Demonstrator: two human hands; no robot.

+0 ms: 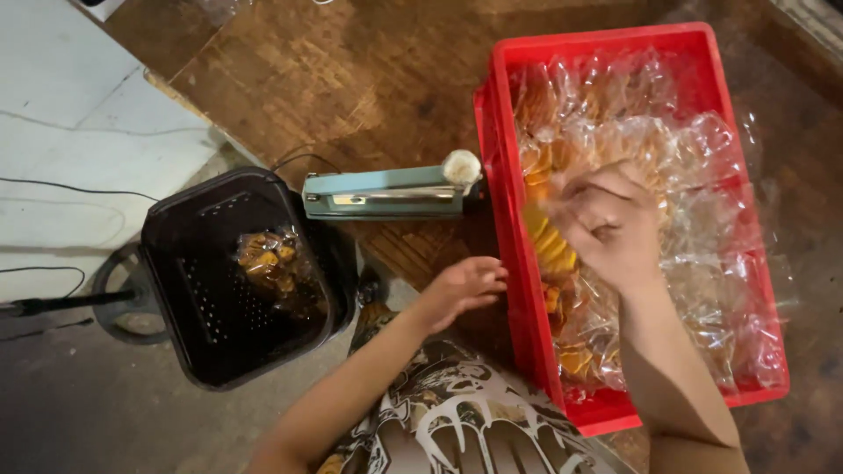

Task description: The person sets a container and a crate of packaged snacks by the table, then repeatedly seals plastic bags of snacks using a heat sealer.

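A right hand [608, 224] closes its fingers on a clear bag of orange snacks [551, 246] inside a red crate [597, 39]; the left hand [463, 285], loosely curled and empty, hovers just outside the crate wall, a teal heat sealer [386, 193] beyond it

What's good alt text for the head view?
A person's right hand grips a clear bag of orange snacks inside a red crate full of such bags; the left hand hovers beside it. Left: a teal heat sealer and black basket.
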